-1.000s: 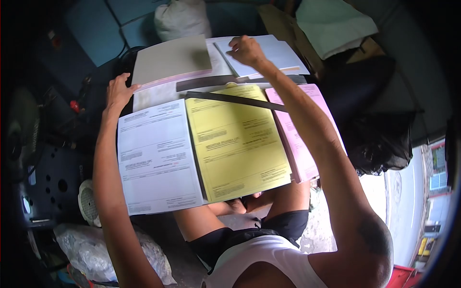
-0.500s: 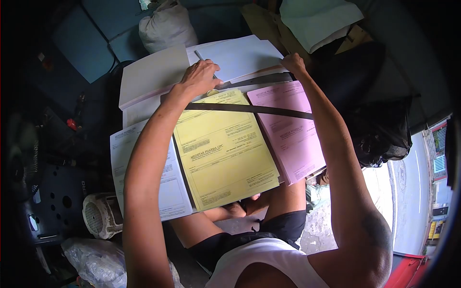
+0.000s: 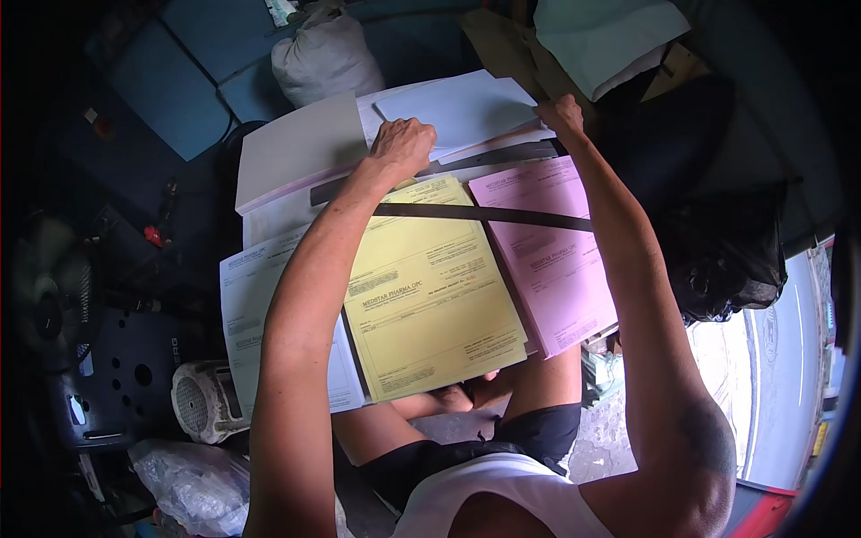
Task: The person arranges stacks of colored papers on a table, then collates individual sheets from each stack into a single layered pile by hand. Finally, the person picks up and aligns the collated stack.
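Note:
My left hand (image 3: 404,148) is closed at the near left edge of a pale blue paper stack (image 3: 457,108), its fingertips partly hidden. At the stack's right end, my right hand (image 3: 562,115) is closed around the edge. Nearer me are printed forms in piles: yellow forms (image 3: 435,305) in the middle, pink forms (image 3: 560,269) on the right and white forms (image 3: 247,296) on the left, partly behind my left arm. A dark flat strip (image 3: 484,213) lies across the yellow and pink piles.
A stack with a grey top sheet (image 3: 300,148) lies left of the blue paper. Behind stands a stuffed white sack (image 3: 327,58). A black plastic bag (image 3: 731,260) is on the right. A fan (image 3: 58,287) and a clear plastic bag (image 3: 193,484) are on the left.
My left hand has turned and closed more at the left edge of the blue stack. My right hand stays at the other end. The whole view has shifted slightly.

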Demonstrator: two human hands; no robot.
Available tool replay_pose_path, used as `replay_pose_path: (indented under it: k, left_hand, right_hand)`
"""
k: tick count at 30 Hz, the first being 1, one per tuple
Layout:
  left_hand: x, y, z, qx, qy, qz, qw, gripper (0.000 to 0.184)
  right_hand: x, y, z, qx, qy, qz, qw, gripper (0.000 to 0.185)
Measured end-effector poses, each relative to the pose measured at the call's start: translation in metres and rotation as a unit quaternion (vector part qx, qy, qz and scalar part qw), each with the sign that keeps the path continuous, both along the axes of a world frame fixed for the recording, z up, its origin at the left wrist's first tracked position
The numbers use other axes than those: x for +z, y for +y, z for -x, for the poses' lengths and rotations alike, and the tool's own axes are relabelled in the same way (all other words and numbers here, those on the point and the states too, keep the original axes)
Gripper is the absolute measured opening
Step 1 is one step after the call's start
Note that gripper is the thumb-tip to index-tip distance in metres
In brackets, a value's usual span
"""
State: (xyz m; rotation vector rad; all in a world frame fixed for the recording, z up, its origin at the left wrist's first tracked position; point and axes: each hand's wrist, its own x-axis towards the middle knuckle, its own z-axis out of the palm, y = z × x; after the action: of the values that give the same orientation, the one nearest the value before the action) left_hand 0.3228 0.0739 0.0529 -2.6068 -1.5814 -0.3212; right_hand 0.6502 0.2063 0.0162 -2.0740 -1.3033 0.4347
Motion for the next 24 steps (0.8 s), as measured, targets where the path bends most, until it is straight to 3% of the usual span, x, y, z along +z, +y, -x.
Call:
replay_pose_path:
  k: [2,5,7,9,11,12,15,17,19,20,21,24]
  left_hand:
    - [0.004,0.000,-0.003,-0.013,0.010,-0.029,0.999,0.010]
    - [0.012,0.003,-0.007,0.007,-0.005,-0.050,0.999,0.008]
    - [0.026,0.000,-0.008,-0.015,-0.079,0.026,0.996,0.007]
    - [0.036,0.002,-0.006,-0.040,-0.088,0.005,0.995,0.007]
    - [0.046,0.010,0.000,-0.060,-0.097,-0.017,0.993,0.006]
    - [0.050,0.017,0.003,-0.106,-0.084,-0.067,0.989,0.006]
    - [0.077,0.016,0.012,-0.151,-0.040,-0.124,0.980,0.008]
    - [0.100,0.009,0.020,-0.194,-0.020,-0.185,0.963,0.008]
    - [0.121,-0.001,0.029,-0.177,0.000,-0.185,0.967,0.010]
    - [0.129,-0.004,0.035,-0.183,0.002,-0.203,0.962,0.010]
    - [0.135,-0.007,0.042,-0.188,0.004,-0.221,0.957,0.011]
    - [0.160,-0.019,0.073,-0.190,0.042,-0.203,0.959,0.014]
  right_hand:
    - [0.009,-0.014,0.008,-0.014,-0.116,-0.041,0.992,0.035]
    - [0.003,-0.014,0.000,0.034,-0.115,-0.041,0.992,0.034]
    - [0.012,-0.023,-0.005,0.042,-0.099,-0.016,0.994,0.035]
    - [0.017,-0.032,-0.008,0.054,-0.082,0.010,0.995,0.036]
    - [0.024,-0.038,-0.011,0.043,0.107,0.027,0.993,0.046]
    - [0.010,-0.030,-0.019,0.065,0.158,-0.013,0.985,0.059]
    - [0.038,-0.052,-0.005,0.089,0.264,0.079,0.957,0.071]
    - [0.044,-0.064,0.006,0.128,0.283,0.080,0.947,0.076]
    - [0.041,-0.061,0.015,0.152,0.346,0.085,0.922,0.068]
    - [0.039,-0.054,0.022,0.138,0.377,0.069,0.913,0.056]
    - [0.045,-0.057,0.025,0.203,0.445,0.085,0.868,0.034]
    - [0.058,-0.060,0.058,0.197,0.456,0.101,0.862,0.023]
